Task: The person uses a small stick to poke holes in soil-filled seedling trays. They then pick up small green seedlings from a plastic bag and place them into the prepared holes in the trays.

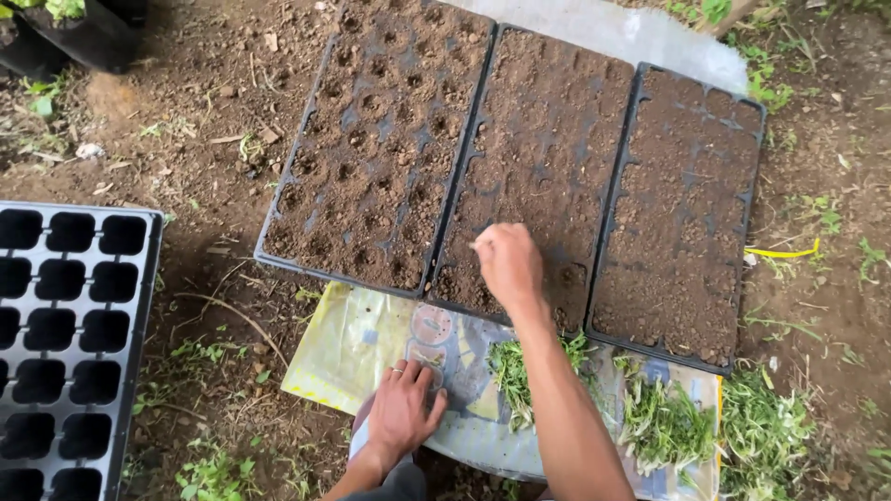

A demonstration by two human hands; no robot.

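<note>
Three black seedling trays filled with brown soil lie side by side on the ground: a left tray (306,158) with dimpled holes, a middle tray (557,121) and a right tray (687,167). My right hand (508,264) hovers over the near end of the middle tray, fingers pinched on what looks like a small pale cutting. My left hand (401,408) rests flat, fingers spread, on a yellowish plastic sheet (348,343) in front of the trays. Piles of green cuttings (664,422) lie on that sheet to the right of my arm.
An empty black cell tray (70,334) lies at the left edge. Black plant pots (74,32) stand at the top left. Bare dirt with sparse weeds surrounds everything. A pale sheet (631,32) shows beyond the trays. A yellow strip (784,251) lies right of the trays.
</note>
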